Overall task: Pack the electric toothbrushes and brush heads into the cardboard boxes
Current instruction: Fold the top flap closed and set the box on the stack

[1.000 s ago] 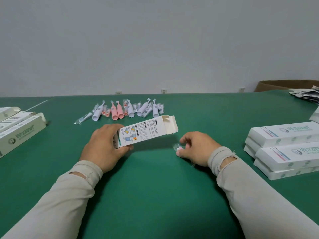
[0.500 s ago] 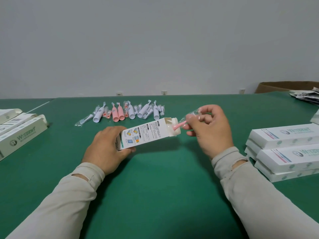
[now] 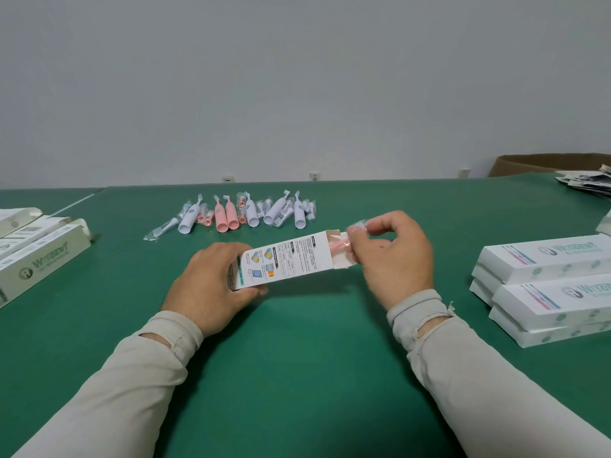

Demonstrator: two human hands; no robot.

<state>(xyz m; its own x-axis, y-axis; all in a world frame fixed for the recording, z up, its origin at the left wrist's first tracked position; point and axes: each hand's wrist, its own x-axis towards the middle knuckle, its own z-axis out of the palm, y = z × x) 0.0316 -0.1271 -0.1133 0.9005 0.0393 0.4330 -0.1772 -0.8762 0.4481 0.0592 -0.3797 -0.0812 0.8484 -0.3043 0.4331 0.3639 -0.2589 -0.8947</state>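
My left hand (image 3: 211, 285) grips the closed end of a white printed cardboard box (image 3: 287, 259), held just above the green table with its open end to the right. My right hand (image 3: 390, 256) pinches a pink brush head in a clear wrapper (image 3: 342, 246), whose lower end sits inside the box's open mouth. Farther back lies a row of white and pink toothbrush handles with wrapped brush heads (image 3: 238, 214).
White boxes are stacked at the right (image 3: 542, 285). Several open boxes lie at the left edge (image 3: 36, 256). A brown carton (image 3: 545, 161) and a pile of leaflets (image 3: 588, 183) sit at the far right. The green table (image 3: 297, 375) spreads in front of me.
My right hand picked the pink brush head up from the table, carried it to the box's open end and pushed it partway in. The left hand kept hold of the box.
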